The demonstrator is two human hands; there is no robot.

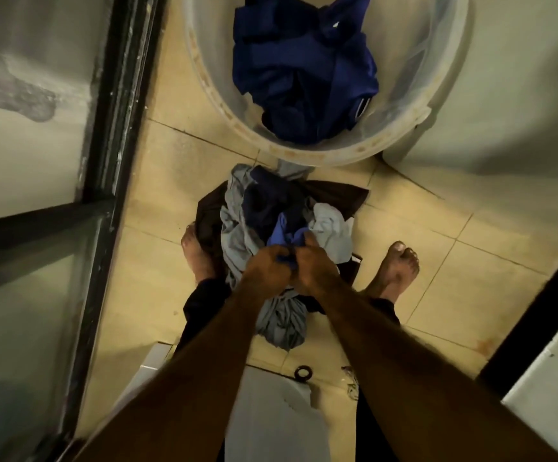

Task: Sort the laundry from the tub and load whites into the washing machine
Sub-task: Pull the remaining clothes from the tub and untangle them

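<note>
A round translucent tub point(304, 155) stands on the tiled floor ahead, with dark blue clothes point(304, 68) heaped inside it. Between my bare feet lies a pile of laundry point(237, 228): grey, dark brown, navy and a pale whitish piece point(332, 228). On top of the pile, my left hand point(267, 265) and my right hand point(314, 265) both grip a blue-violet garment point(286, 236), fingers curled into its cloth, the two hands close together.
A dark-framed glass door point(104, 161) runs along the left. A white appliance body point(504, 95) stands at the right behind the tub, and another white surface point(554, 378) sits at the lower right. A small black ring point(303, 373) lies on the floor.
</note>
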